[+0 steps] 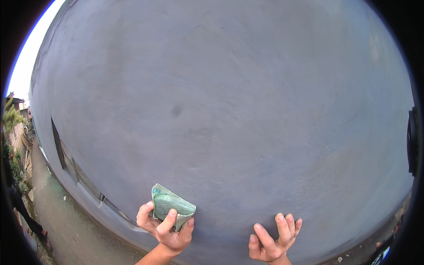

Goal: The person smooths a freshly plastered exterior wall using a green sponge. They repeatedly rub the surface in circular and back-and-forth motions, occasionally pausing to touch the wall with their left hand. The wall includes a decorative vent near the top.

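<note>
A: State the position of the sheet.
B: The green sheet [174, 205] is low in the view, left of centre, in front of the grey wall [247, 132]. It is bent over on itself, and its rim stands away from the fingers. Contact with the wall cannot be confirmed.

A: State the condition of the hands.
B: The left hand [171, 235] is partly closed and grips the sheet between thumb and fingers. The right hand [273, 247] holds nothing visible; its fingers are apart and loosely bent. It is near the wall, well apart from the sheet; whether the fingertips touch the wall cannot be told.

A: Report the progress of the surface.
B: Grey extends over nearly all of the wall in view. By judgement, the broad face is covered but not uniform. Fine scratches [236, 57] show in the upper part, with faint streaks and paler patches elsewhere. A dark spot [177, 110] shows left of centre; it may be on the wall or on the lens. How much of the surface is worked, and how much is left, cannot be measured from this view.

A: List the surroundings.
B: A path [66, 216] and plants [15, 165] lie at the left.
</note>
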The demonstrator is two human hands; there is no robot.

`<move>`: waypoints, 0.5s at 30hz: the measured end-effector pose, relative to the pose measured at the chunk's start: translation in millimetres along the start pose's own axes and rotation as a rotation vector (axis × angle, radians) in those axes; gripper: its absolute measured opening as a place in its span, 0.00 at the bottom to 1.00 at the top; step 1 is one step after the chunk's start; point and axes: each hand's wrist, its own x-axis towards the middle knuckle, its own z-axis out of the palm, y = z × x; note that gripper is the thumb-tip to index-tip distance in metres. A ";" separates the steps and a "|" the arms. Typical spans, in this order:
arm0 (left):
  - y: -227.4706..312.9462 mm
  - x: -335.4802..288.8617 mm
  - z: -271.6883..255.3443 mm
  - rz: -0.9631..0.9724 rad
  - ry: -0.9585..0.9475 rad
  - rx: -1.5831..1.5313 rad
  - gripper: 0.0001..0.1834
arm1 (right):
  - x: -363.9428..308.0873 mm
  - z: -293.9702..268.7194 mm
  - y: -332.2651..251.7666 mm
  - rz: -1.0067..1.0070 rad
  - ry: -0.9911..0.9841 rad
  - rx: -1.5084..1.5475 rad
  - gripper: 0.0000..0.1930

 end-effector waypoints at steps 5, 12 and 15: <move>1.4 -6.2 -2.6 0.017 -0.036 0.031 0.24 | -0.6 -3.1 0.1 0.007 -0.006 0.015 0.15; -3.3 -5.1 -5.7 0.004 -0.050 0.000 0.25 | 8.6 -8.2 -0.8 0.027 -0.013 0.022 0.15; -7.7 -3.9 -13.9 0.017 -0.085 0.054 0.28 | 4.7 -11.4 -2.5 0.049 -0.036 0.026 0.16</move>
